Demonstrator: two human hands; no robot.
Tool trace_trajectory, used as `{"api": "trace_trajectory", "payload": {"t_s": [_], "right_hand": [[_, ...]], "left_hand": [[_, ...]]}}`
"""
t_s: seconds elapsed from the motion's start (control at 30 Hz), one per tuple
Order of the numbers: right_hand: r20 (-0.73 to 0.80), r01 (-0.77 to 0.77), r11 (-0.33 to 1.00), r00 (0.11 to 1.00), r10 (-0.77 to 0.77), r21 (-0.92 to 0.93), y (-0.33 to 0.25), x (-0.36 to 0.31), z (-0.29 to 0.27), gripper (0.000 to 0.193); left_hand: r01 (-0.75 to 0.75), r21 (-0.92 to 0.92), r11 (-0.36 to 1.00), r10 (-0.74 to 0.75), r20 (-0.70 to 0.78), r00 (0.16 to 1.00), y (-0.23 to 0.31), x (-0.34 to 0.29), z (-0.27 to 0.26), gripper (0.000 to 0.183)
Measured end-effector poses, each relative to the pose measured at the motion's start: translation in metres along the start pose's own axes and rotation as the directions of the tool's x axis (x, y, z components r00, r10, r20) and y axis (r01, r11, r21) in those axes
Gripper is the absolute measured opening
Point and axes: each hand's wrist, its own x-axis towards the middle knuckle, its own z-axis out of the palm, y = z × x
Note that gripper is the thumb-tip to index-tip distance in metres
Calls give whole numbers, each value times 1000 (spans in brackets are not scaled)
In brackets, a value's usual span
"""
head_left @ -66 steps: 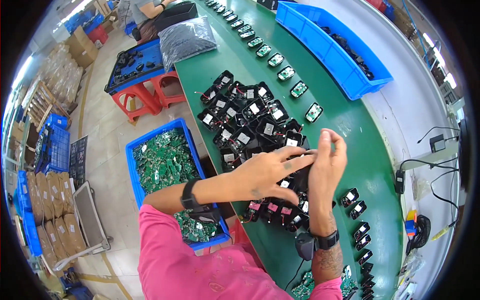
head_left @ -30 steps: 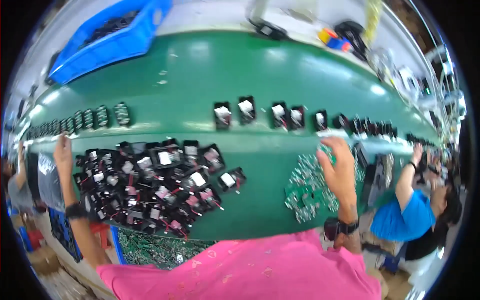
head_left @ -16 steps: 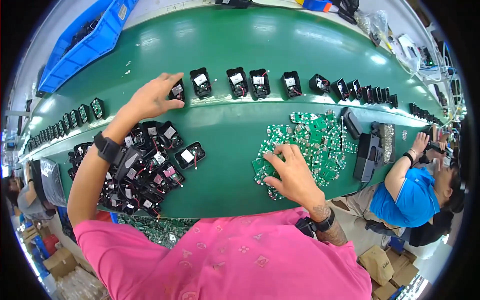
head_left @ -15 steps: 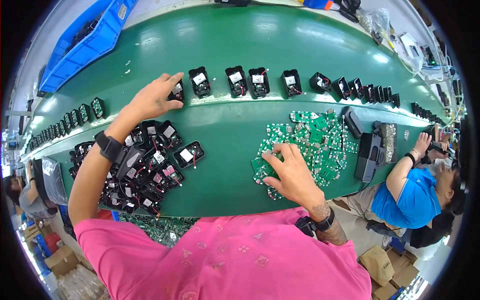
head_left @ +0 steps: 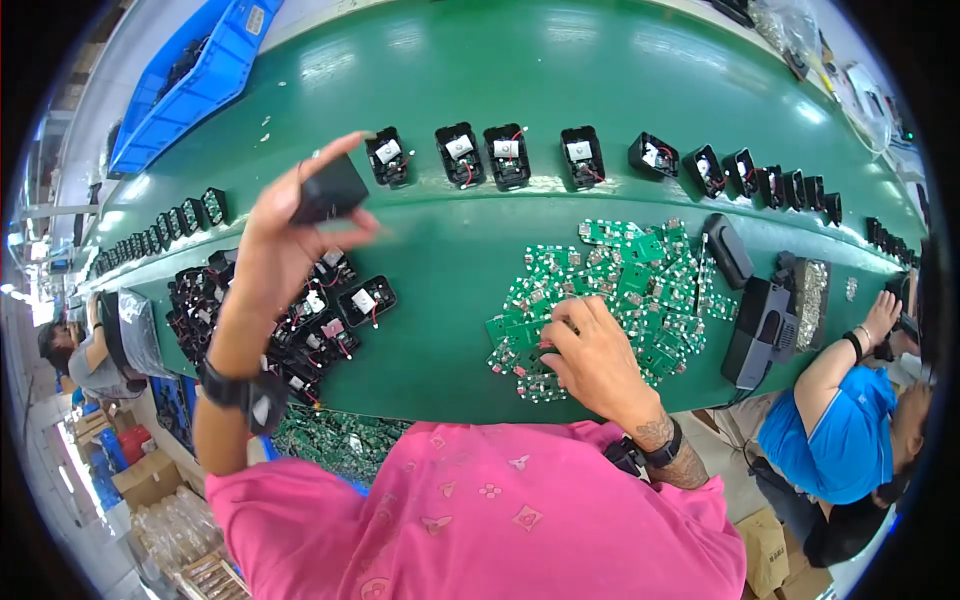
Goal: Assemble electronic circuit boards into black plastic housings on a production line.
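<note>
Green bench (head_left: 450,350) seen under hands. Dark parts (head_left: 184,62) kept in blue bin (head_left: 230,55) beyond left hand (head_left: 275,238). Black case (head_left: 330,190) held aloft in left hand. Boards (head_left: 640,290) touched by curled right hand (head_left: 598,368); hold unclear.

A long, shiny green table (head_left: 440,350) goes from side to side. By the table's far left edge is a big blue plastic bin (head_left: 225,75). A shiny grey plastic bag (head_left: 143,330) is near the table's left end. A chunky dark grey box (head_left: 757,335) sits on the table's right part. A person in a bright blue shirt (head_left: 830,435) is by the table's right end.
</note>
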Motion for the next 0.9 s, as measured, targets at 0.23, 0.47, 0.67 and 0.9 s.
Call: {"api": "trace_trajectory", "payload": {"t_s": [0.23,0.47,0.67,0.9], "right_hand": [[-226,-172,836,917,329,521,6,2,0,25],[-54,-176,279,750,659,944,-1,17,-5,38],[-106,-126,365,825,555,922,0,23,10,41],[-57,-126,399,907,416,908,-22,53,28,45]], "left_hand": [[104,-834,541,56,159,986,-93,-52,88,77],[268,-642,719,-133,252,959,-139,-51,100,47],[36,-340,940,60,267,962,-137,-51,77,31],[-350,-101,931,364,238,900,-103,-62,63,26]]}}
